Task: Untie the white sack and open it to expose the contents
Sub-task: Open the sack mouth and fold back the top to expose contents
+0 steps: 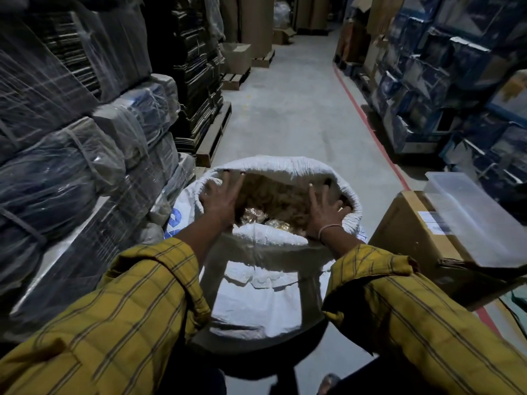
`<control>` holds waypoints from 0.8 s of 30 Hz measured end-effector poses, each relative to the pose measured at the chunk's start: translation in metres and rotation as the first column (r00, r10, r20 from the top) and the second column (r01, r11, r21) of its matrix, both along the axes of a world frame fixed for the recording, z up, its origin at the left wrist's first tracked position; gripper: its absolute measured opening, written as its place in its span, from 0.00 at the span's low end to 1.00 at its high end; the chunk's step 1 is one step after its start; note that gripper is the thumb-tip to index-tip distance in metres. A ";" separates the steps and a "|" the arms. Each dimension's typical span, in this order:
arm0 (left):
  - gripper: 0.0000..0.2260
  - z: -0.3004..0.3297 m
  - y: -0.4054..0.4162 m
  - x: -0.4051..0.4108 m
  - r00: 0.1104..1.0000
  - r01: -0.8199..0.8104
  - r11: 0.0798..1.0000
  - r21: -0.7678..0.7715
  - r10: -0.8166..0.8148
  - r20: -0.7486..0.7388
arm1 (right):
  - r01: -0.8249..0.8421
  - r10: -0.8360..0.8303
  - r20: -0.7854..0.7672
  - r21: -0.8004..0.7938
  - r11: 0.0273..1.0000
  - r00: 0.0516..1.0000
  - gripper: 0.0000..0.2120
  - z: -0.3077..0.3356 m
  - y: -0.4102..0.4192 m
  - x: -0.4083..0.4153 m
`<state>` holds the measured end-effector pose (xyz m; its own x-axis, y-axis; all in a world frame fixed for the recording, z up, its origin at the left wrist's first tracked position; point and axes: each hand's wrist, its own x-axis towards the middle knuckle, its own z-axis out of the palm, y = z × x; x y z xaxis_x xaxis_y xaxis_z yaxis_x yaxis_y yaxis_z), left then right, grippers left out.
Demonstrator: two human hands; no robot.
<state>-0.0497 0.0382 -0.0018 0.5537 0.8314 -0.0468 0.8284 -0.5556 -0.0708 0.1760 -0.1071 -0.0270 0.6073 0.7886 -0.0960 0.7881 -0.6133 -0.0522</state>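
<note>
Hands: two. Our left hand (219, 202) lies flat, fingers spread wide, against the inner left wall of the sack's mouth; our right hand (325, 212) does the same on the inner right wall. Neither grips anything; both press outward with open palms.

Sack (268, 303): one, white woven, standing upright on the floor (299, 115) of the aisle straight ahead of us, between the wrapped bundles (71, 172) on the left and a carton (422, 238) on the right. Its mouth is already open and the rim (285, 162) is rolled down into a thick cuff. No tie is visible; we judge the untying done and the opening nearly complete.

Contents (273, 198): brownish loose material with some glossy clear packets near the front. The number of packets cannot be told.

Handling, as we judge it: the woven cloth is soft and limp, slightly slick, and will slump inward unless the cuff holds it. The full body looks heavy, so it should stay put while we work. Best hold is the rolled rim at opposite sides, thumbs outside and fingers inside.

Other items: one clear lidded tub (473, 220), resting on the carton; one red line (370, 129) along the floor.
</note>
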 end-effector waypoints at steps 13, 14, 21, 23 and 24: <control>0.56 0.014 0.039 -0.002 0.963 0.261 0.965 0.027 -0.263 0.067 | -0.331 0.292 0.365 0.048 0.942 0.884 0.54 0.024 0.000 0.042; 0.49 0.013 0.038 0.005 0.961 0.252 0.964 0.079 -0.259 0.098 | -0.348 0.289 0.406 0.079 0.934 0.867 0.45 0.024 0.004 0.039; 0.23 0.009 0.036 0.053 0.953 0.176 0.902 0.394 -0.256 0.161 | -0.250 0.110 0.385 0.335 0.909 0.916 0.33 0.019 0.036 0.031; 0.28 0.005 0.041 0.067 0.937 0.210 0.930 0.301 -0.279 0.209 | -0.227 0.087 0.366 0.362 0.904 0.927 0.30 0.013 0.051 0.031; 0.28 0.002 0.045 0.074 0.934 0.217 0.940 0.262 -0.278 0.225 | -0.218 0.079 0.353 0.371 0.903 0.932 0.26 0.008 0.058 0.031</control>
<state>0.0239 0.0830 0.0001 0.7105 0.6373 0.2984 0.6735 -0.7388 -0.0258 0.2070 -0.0493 -0.0186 0.4221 0.8007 0.4250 0.8833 -0.4688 0.0061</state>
